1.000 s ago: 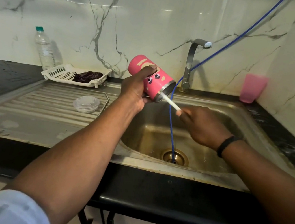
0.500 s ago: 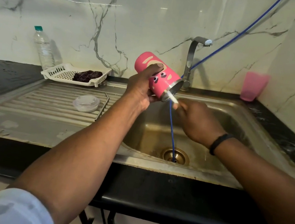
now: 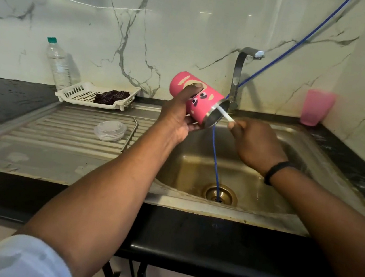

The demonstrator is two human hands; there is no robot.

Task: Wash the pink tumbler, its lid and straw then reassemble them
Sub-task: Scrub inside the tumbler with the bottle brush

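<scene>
Gripping the tilted pink tumbler [image 3: 202,101] is the left hand [image 3: 179,119]. The right hand [image 3: 254,143] pinches a white straw [image 3: 224,115] at its open mouth.

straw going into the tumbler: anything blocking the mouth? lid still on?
Nothing visible blocks it. The lid lies off on the drainboard, so the pink tumbler, tilted on its side in the left hand, has an open mouth. The white straw, pinched by the right hand, already enters the rim. The blue hose hangs just below, apparently clear.
</scene>
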